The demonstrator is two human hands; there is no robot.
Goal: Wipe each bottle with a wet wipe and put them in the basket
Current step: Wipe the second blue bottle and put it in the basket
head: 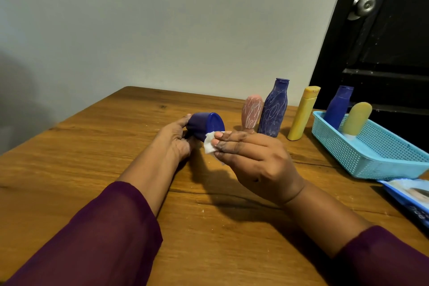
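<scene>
My left hand (176, 137) grips a dark blue bottle (204, 124) on its side just above the table, its blue cap end facing right. My right hand (250, 158) pinches a folded white wet wipe (211, 144) against the bottle's lower edge near the cap. Behind them stand a pink bottle (251, 112) and a tall blue bottle (274, 109), both marked with white scribbles, and a yellow bottle (303, 114). A light blue mesh basket (376, 158) at the right holds a blue bottle (337, 107) and a yellow-green bottle (356, 118).
A blue wet-wipe pack (411, 197) lies at the right edge, in front of the basket. The wooden table (92, 158) runs back to a pale wall. A black door with a metal knob (363, 6) stands behind the basket.
</scene>
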